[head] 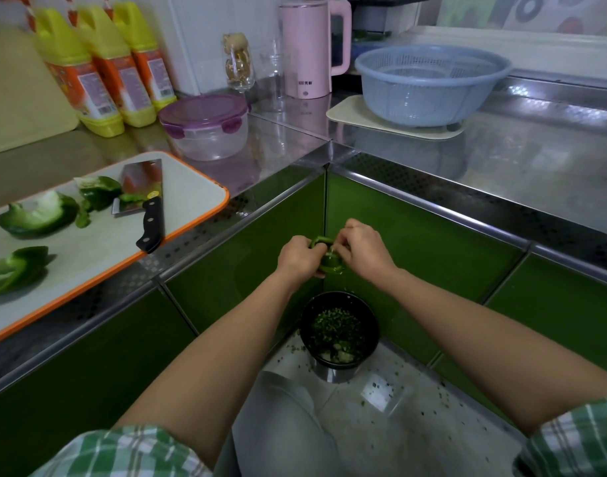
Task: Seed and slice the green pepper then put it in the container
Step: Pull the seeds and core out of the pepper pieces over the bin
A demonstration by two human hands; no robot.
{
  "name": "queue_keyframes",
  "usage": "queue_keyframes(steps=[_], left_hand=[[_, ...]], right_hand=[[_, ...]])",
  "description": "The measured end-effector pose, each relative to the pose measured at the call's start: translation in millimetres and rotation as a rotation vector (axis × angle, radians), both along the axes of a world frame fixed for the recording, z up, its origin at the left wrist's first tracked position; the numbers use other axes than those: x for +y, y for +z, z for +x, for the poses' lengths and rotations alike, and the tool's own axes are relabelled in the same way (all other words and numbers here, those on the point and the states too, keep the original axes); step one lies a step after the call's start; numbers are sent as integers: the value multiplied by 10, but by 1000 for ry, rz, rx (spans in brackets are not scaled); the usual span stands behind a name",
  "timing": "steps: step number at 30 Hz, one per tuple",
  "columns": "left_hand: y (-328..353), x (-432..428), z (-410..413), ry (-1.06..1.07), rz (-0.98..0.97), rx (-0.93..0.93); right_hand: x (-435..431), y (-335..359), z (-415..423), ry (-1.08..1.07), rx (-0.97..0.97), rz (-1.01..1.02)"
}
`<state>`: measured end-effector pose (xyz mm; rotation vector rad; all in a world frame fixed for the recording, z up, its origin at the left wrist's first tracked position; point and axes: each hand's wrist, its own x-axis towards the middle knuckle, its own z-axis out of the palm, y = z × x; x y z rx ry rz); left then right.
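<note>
**seeding in hand over the bin; slicing not yet begun**

the fingers of the right hand are curled in tight and pinch at the pale inside of a pepper piece. whether they have hold of seed or rib is too small to tell. the left hand is wrapped round the same piece from the other side and carries it. the piece is held in the air in front of the green cupboard corner, above a black bin that holds green scraps. more bits lie scattered on the floor round the bin.

other pepper pieces lie on the cutting board on the worktop to the left. the knife rests on the board beside them, its blade over one scrap. the container, lid on, stands just behind the board.

judgement: this is the seeding step, early to middle of the task. to do it well, hold the piece squarely over the bin opening. tear the pale ribs out at the root rather than picking seed by seed, then tap the piece so loose seeds drop. risk: seeds missing the bin, as the littered floor suggests. the lid must come off before any slices go in.
</note>
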<state>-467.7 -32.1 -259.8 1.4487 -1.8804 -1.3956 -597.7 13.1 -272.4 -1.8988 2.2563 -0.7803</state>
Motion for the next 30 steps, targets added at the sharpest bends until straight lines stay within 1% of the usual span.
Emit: queue_keyframes(steps=[1, 4, 5, 9, 11, 12, 13, 15, 17, 18, 21, 23, 25, 26, 27, 30], left_hand=[[-5, 0, 0, 5, 5, 4], [9, -8, -13, 13, 5, 5], [17, -11, -22, 9, -6, -1], [18, -36, -8, 30, -38, -37], [-13, -70, 34, 64, -10, -40], [-27, -89, 56, 78, 2, -40], [-35, -107, 72, 82, 3, -49], [-42, -125, 92, 75, -17, -76], [-43, -128, 85, 61, -25, -91], [-38, -120, 75, 53, -29, -100], [-15, -91, 37, 26, -51, -131], [6, -71, 21, 14, -54, -142], [14, -55, 10, 6, -49, -159], [9, -52, 5, 5, -44, -161], [-3, -51, 1, 8, -38, -155], [-41, -70, 9, 42, -6, -102]], right_hand=[[-13, -6, -7, -38, -66, -5], [-47, -19, -40, -175, -384, -56], [-52, -25, -54, -207, -463, -78], [-75, -34, -129, -342, -614, -146], [-74, -51, -183, -378, -582, -89], [-64, -62, -202, -361, -568, -70], [-52, -63, -208, -312, -572, -70], [-15, -26, -164, -130, -568, -64], [-20, -7, -95, 25, -429, 10], [-37, -6, -62, 53, -315, 42], [-71, -29, 1, 44, 0, 75], [-75, -57, 11, 51, 114, 81], [-82, -65, 7, 67, 140, 69], [-90, -66, 7, 60, 101, 59], [-107, -77, -2, 35, 7, 48], [-153, -90, -78, -164, -422, -23]])
